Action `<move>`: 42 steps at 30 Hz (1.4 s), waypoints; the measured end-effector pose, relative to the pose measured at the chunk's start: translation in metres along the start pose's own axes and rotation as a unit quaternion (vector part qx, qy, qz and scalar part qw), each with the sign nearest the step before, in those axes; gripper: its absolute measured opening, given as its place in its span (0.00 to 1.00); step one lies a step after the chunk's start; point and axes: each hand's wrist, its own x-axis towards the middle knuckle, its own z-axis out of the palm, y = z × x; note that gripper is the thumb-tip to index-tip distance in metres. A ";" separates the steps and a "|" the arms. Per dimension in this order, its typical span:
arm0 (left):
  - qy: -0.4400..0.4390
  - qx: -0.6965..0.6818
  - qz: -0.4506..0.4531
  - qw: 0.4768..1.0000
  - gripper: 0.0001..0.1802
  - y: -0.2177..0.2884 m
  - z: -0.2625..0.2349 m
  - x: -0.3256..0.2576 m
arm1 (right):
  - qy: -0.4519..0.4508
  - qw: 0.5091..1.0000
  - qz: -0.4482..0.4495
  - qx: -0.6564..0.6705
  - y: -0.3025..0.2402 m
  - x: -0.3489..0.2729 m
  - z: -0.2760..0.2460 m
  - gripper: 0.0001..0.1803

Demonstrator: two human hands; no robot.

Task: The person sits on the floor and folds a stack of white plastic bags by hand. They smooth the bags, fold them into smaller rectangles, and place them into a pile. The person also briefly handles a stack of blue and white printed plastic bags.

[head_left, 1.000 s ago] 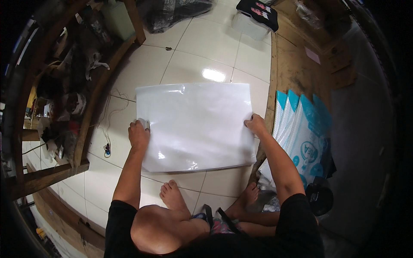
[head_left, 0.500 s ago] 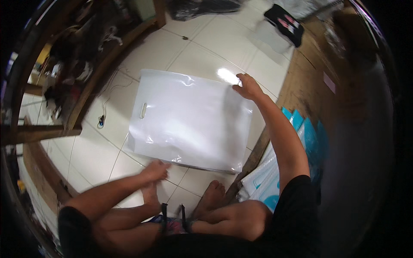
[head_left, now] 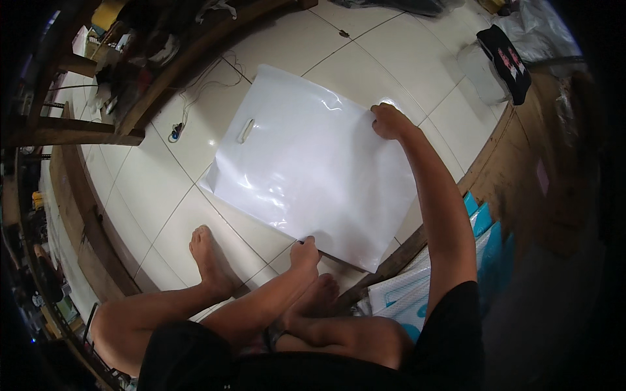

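Notably, teal-and-white packets (head_left: pixel 407 281) flank right, wooden frame (head_left: pixel 78 132) left. White bag (head_left: pixel 313 169) lies on floor tiles (head_left: pixel 176 225), handle slot (head_left: pixel 246 130) far-left, long axis slanting near-right; left hand (head_left: pixel 304 254) pinches near edge, right hand (head_left: pixel 392 122) far edge.

Glossy plastic bag (head_left: pixel 313 163); board (head_left: pixel 512 146), perhaps rough wood.

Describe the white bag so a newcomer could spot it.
Start from the pale tiled floor, mid-view. Over it spreads a large, glossy white bag, the left hand at its near edge, the right hand at its far one. Unlike the white-and-turquoise packages at lower right, it is plain, with an oval slot toward its left end.
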 end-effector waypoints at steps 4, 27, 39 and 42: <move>0.006 -0.054 -0.025 0.998 0.16 0.000 0.000 0.006 | 0.013 1.000 0.011 0.021 -0.001 -0.004 0.000 0.18; 0.057 -0.079 0.015 0.995 0.08 0.032 -0.013 0.013 | 0.053 0.998 -0.016 0.011 -0.021 0.015 0.005 0.16; 0.020 -0.078 0.028 0.996 0.19 0.057 -0.038 0.007 | 0.072 0.994 0.001 0.079 -0.040 0.031 -0.008 0.22; 0.006 -0.093 0.048 0.994 0.18 0.058 -0.037 0.015 | 0.084 0.994 -0.007 0.067 -0.049 0.037 0.000 0.22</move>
